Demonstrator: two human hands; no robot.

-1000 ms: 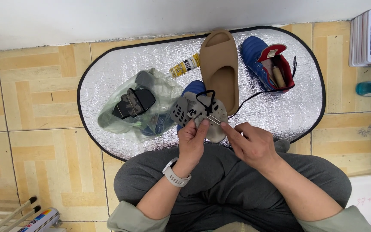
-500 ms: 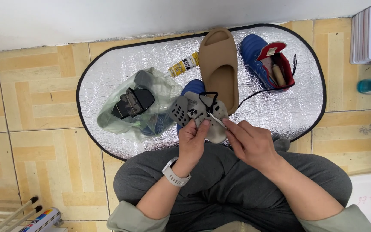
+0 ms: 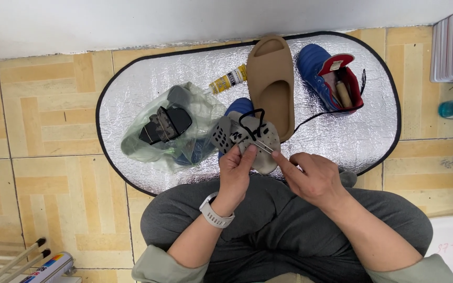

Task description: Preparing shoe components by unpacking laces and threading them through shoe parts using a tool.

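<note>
plastic bag [image 3: 184,131] contents partly obscured

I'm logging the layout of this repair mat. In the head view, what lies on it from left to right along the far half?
Clear plastic bag holding dark items → yellow glue tube → tan slide sandal → blue boot with a red lining, all on the silver mat.

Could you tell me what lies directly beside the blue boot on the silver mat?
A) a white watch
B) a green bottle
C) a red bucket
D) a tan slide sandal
D: the tan slide lies just left of the blue boot on the mat.
</note>
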